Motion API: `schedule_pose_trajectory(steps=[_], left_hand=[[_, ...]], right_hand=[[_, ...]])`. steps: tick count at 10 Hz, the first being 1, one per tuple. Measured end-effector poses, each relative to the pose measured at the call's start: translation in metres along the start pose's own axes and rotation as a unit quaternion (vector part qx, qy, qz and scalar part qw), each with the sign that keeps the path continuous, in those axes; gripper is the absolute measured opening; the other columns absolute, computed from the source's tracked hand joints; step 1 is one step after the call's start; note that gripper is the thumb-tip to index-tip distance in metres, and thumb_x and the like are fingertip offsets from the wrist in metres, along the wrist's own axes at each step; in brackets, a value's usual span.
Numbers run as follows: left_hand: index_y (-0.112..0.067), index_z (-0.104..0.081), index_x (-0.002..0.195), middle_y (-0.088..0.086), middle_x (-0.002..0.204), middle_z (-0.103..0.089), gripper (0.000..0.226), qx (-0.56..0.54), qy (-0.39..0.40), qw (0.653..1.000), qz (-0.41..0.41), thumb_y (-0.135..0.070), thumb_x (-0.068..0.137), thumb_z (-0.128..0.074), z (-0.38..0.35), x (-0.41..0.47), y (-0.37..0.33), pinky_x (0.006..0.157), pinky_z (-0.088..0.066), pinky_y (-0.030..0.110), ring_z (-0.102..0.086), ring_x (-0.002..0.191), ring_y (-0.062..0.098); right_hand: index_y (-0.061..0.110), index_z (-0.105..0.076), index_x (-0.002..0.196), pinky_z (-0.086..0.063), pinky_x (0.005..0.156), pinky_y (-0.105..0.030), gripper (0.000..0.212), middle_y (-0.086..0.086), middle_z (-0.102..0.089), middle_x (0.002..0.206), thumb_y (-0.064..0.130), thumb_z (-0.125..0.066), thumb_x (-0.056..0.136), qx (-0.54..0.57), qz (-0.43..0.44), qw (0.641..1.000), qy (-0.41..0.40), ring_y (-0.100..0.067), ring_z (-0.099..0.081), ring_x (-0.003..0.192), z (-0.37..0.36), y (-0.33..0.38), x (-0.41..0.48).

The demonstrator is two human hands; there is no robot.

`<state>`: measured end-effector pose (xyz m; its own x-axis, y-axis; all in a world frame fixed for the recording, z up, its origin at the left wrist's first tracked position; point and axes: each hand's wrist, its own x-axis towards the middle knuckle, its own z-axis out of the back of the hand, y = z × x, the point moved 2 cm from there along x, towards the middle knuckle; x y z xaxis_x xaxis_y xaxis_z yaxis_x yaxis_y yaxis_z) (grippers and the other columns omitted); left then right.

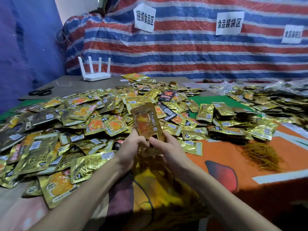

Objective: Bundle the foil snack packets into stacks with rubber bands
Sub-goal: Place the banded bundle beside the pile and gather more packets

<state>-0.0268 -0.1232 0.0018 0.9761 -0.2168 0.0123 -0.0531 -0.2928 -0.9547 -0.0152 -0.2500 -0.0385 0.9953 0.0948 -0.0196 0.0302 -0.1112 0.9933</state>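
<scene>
Striped red, white and blue tarpaulin point(183, 50) is hung as a backdrop, and an orange printed cloth point(233, 147) is spread in front of it. At the centre of the frame a stack of gold foil packets point(147, 121) is held upright above the cloth, gripped at its lower end by both hands. The left hand point(131, 144) is curled round the lower left edge and the right hand point(168, 145) round the lower right. A thin rubber band point(150, 128) appears to be drawn across the stack just above the hands.

The packets are judged light, flat and slick, so a stack is likely to fan or slide unless it is squeezed across its faces. The long edges are the surest hold while a band is stretched over.

Spread behind and to the left is the loose pile point(75, 117). Bundled stacks point(221, 112) lie at right centre, and a tangle of rubber bands point(260, 155) lies on the cloth at lower right.

The stack's lower end and whatever hangs below the hands are smeared by blur, so it cannot be told how many packets are held or whether the band is fully seated.
</scene>
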Motion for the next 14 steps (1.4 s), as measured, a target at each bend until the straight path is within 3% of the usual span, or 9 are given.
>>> schedule_pose_trajectory(steps=[1,2,5,6,7,9,11,12,14], left_hand=[[0.003,-0.056,0.102,0.024,0.107,-0.068,0.023,0.01,0.034,0.999,-0.011,-0.007,0.09,-0.039,0.011,0.022,0.022,0.087,-0.053,0.036,-0.061,0.096,0.028],[-0.006,-0.062,0.094,-0.005,0.085,-0.078,0.036,0.015,0.011,0.996,-0.088,0.003,0.101,-0.028,0.019,0.029,0.028,0.07,-0.055,0.024,-0.071,0.086,0.012],[-0.008,-0.067,0.101,0.008,0.091,-0.071,0.044,0.059,0.047,0.995,-0.072,-0.039,0.08,-0.043,0.022,0.04,0.028,0.073,-0.045,0.035,-0.064,0.081,0.021],[-0.009,-0.069,0.094,0.009,0.089,-0.07,0.04,0.102,0.087,0.988,-0.071,-0.038,0.082,-0.044,0.02,0.04,0.031,0.07,-0.046,0.03,-0.064,0.079,0.018],[-0.008,-0.069,0.093,0.009,0.086,-0.071,0.036,0.125,0.096,0.984,-0.078,-0.035,0.082,-0.048,0.02,0.04,0.033,0.069,-0.046,0.03,-0.064,0.077,0.019],[-0.013,-0.073,0.088,0.011,0.085,-0.07,0.029,0.132,0.148,0.978,-0.07,-0.03,0.085,-0.049,0.021,0.036,0.034,0.066,-0.046,0.028,-0.064,0.076,0.021],[-0.015,-0.075,0.092,0.011,0.087,-0.071,0.034,0.138,0.185,0.971,-0.067,-0.042,0.081,-0.056,0.019,0.037,0.035,0.067,-0.049,0.025,-0.065,0.079,0.022],[-0.014,-0.075,0.095,0.014,0.09,-0.071,0.042,0.144,0.195,0.967,-0.076,-0.047,0.076,-0.057,0.02,0.038,0.037,0.07,-0.048,0.03,-0.065,0.081,0.024],[-0.014,-0.076,0.094,0.015,0.089,-0.07,0.043,0.14,0.2,0.966,-0.082,-0.048,0.074,-0.059,0.023,0.039,0.036,0.068,-0.048,0.03,-0.065,0.078,0.026]], right_hand=[[0.008,-0.071,0.099,-0.059,0.056,-0.032,0.014,-0.012,-0.075,0.086,0.02,-0.068,0.093,0.084,-0.067,0.994,-0.011,-0.023,-0.073,0.07,0.006,0.015,-0.005],[0.005,-0.065,0.099,-0.056,0.051,-0.029,0.022,-0.013,-0.072,0.08,0.026,-0.065,0.093,0.133,-0.098,0.986,-0.027,-0.026,-0.07,0.063,0.025,0.036,-0.009],[0.018,-0.063,0.101,-0.031,0.056,-0.027,0.019,-0.005,-0.065,0.083,0.034,-0.054,0.099,0.151,-0.081,0.924,-0.341,-0.016,-0.05,0.064,0.158,0.089,0.024],[0.019,-0.059,0.089,-0.032,0.052,-0.025,0.022,0.001,-0.062,0.087,0.026,-0.043,0.101,0.14,-0.131,0.897,-0.397,-0.011,-0.046,0.061,0.184,0.089,0.035],[0.018,-0.054,0.105,-0.037,0.052,-0.024,0.02,0.0,-0.055,0.098,0.025,-0.036,0.105,0.181,-0.164,0.863,-0.442,-0.012,-0.048,0.066,0.194,0.082,0.044],[0.003,-0.05,0.09,-0.058,0.075,-0.034,0.017,-0.017,-0.044,0.105,0.014,-0.052,0.103,0.208,-0.168,0.853,-0.449,-0.03,-0.052,0.089,0.191,0.099,0.051],[0.003,-0.057,0.105,-0.062,0.059,-0.034,0.018,-0.017,-0.059,0.102,0.008,-0.067,0.091,-0.081,-0.293,0.878,-0.371,-0.03,-0.057,0.1,0.199,0.108,0.038],[0.008,-0.054,0.083,-0.051,0.056,-0.03,0.012,-0.009,-0.056,0.084,0.006,-0.059,0.093,-0.264,-0.262,0.862,-0.343,-0.025,-0.053,0.093,0.202,0.097,0.034],[0.016,-0.058,0.116,-0.048,0.049,-0.028,0.021,-0.007,-0.056,0.099,0.019,-0.058,0.095,-0.255,-0.151,0.887,-0.355,-0.017,-0.048,0.063,0.22,0.085,0.037]])
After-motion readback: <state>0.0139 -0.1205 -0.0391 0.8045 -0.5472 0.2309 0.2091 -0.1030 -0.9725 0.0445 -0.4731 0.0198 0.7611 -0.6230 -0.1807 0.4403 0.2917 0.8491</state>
